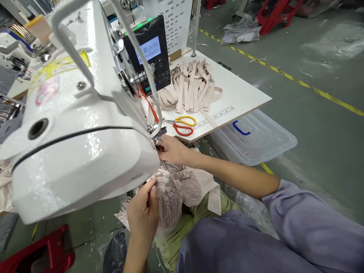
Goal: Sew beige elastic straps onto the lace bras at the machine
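Note:
A beige lace bra (pixel 167 204) hangs below the head of a white sewing machine (pixel 85 151), over my lap. My left hand (pixel 143 208) pinches its scalloped upper edge between thumb and fingertips. Close to the needle area, my right hand (pixel 174 149) has its fingers curled together; the machine head partly hides the fingertips and whatever they grip. A pale tag (pixel 214 203) dangles from the bra's right side. Just beyond my right hand, scissors with one yellow and one red handle (pixel 184 125) lie on the white machine table (pixel 239 94).
A pile of beige straps (pixel 190 85) covers the table's back part, beside a control panel (pixel 149 53) with a lit screen. Under the table's right edge is a clear lidded box (pixel 258 140). A red stool (pixel 42 250) stands at lower left.

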Action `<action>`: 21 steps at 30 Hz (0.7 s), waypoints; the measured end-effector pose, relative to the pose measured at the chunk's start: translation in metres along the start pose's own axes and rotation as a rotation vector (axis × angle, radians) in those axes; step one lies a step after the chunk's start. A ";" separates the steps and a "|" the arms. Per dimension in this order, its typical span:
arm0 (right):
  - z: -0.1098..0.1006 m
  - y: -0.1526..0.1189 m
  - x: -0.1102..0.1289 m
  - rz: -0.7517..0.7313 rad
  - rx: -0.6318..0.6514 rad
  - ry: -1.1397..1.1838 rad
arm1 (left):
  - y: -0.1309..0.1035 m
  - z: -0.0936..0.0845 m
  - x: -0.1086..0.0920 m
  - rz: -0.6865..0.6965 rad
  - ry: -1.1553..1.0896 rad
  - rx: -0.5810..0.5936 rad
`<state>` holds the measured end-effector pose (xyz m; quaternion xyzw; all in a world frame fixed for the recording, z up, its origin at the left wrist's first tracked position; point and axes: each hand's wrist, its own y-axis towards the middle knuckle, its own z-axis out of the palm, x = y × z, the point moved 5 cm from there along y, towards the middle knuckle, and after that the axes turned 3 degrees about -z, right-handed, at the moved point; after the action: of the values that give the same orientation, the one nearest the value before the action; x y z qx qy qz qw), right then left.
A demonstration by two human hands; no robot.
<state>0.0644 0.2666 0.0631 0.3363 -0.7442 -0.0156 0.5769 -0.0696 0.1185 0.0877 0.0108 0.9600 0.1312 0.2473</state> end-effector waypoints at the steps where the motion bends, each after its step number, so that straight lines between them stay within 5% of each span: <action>1: 0.000 0.000 0.001 0.002 -0.008 -0.011 | -0.001 -0.001 0.001 -0.004 0.002 -0.012; 21: -0.003 -0.004 -0.005 -0.068 -0.011 -0.034 | 0.000 0.008 0.001 0.000 -0.020 -0.034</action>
<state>0.0690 0.2670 0.0585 0.3580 -0.7420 -0.0452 0.5650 -0.0670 0.1209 0.0809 0.0078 0.9550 0.1476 0.2571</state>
